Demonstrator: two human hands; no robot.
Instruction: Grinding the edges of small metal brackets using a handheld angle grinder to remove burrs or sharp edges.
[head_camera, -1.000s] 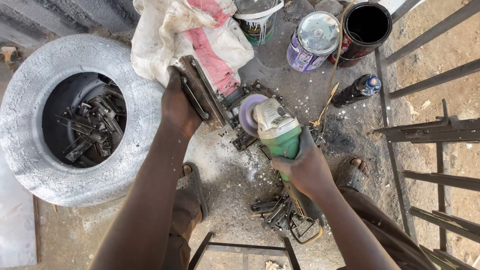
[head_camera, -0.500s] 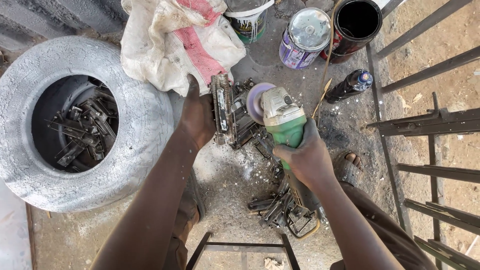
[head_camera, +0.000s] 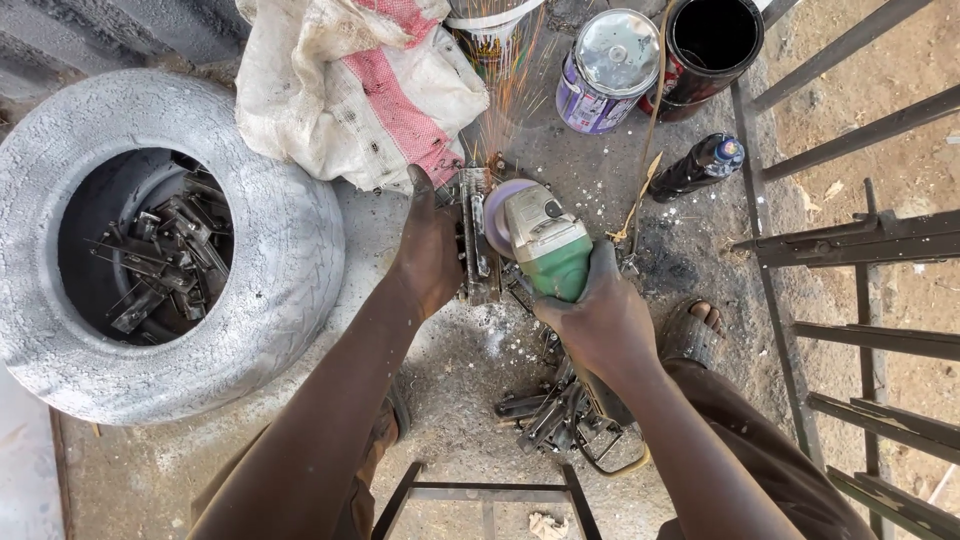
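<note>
Metal frame (head_camera: 480, 495) at bottom edge cut off. Pile of small metal parts (head_camera: 550, 415) half hidden under right forearm. Right hand (head_camera: 600, 320), fingers wrapped tight round green angle grinder (head_camera: 545, 245); its cord mostly out of sight. Left hand (head_camera: 428, 250) clamped on metal bracket (head_camera: 478, 240), fingertips hidden behind it. Disc (head_camera: 497, 215) touching bracket. Farther back: tyre (head_camera: 280, 250) full of scrap, sack (head_camera: 350, 90), paint cans (head_camera: 610, 70). Sparks flying toward cans now, none half second ago; bracket stands upright, earlier tilted.

head view, steeply downward, close overhead
</note>
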